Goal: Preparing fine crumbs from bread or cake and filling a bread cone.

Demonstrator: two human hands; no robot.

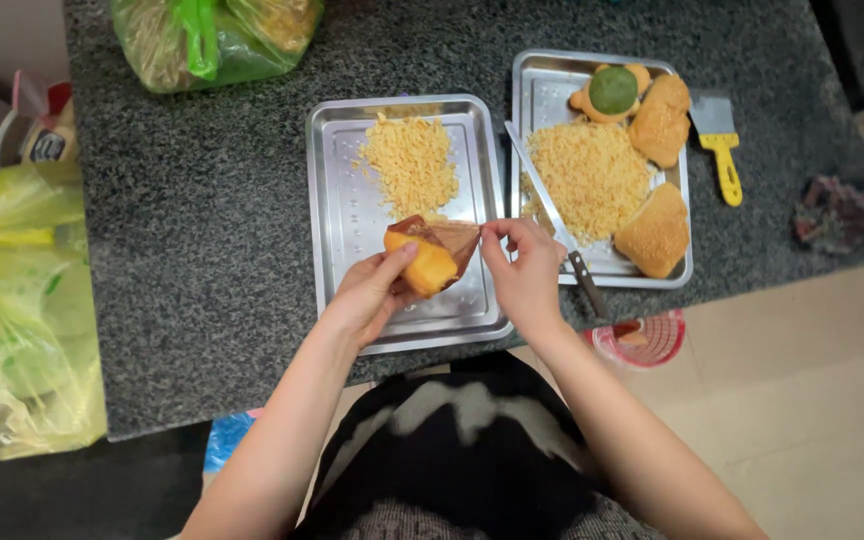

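My left hand [370,292] holds an orange-yellow cake in a brown paper wrapper [430,257] over the near part of a steel tray [342,230]. My right hand [524,272] pinches the wrapper's right edge, and the paper is peeled partly off the cake. A heap of yellow crumbs [412,162] lies at the far end of this tray.
A second steel tray [537,85] to the right carries a bigger crumb heap [592,178], two golden buns [657,230], a green-topped pastry [613,90] and a knife [557,215] laid across its edge. A yellow-handled scraper [720,140], green bag [207,40], yellow bag [12,310].
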